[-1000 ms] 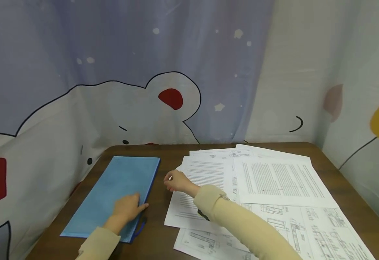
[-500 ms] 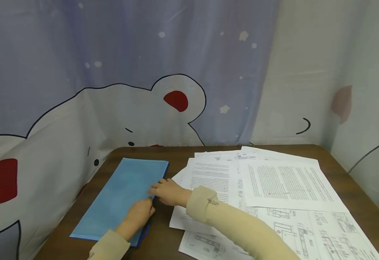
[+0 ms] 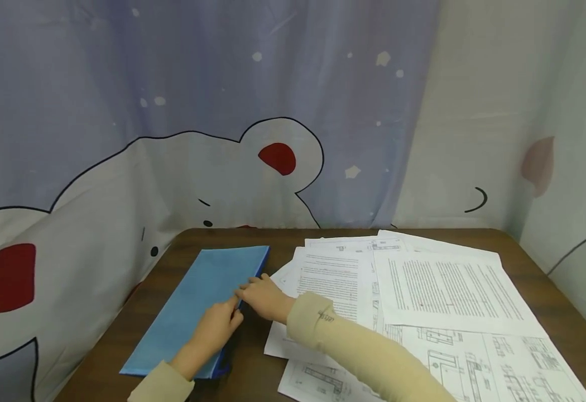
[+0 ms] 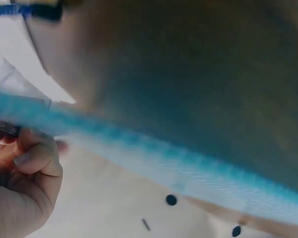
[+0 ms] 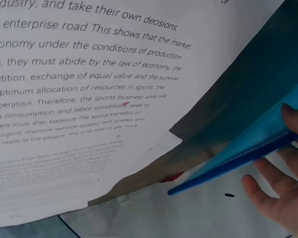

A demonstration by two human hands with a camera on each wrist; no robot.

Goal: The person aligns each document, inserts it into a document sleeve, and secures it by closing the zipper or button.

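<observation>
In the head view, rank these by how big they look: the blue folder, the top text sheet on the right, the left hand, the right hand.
1. Text sheet, largest, though close to the folder.
2. Blue folder, only slightly smaller.
3. Left hand and right hand look about alike, so I won't rank them. Both touch the folder's right edge.

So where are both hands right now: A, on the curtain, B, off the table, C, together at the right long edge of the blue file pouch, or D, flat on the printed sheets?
C: the left hand and right hand meet at the long edge of the blue file pouch nearest the printed sheets.
</observation>
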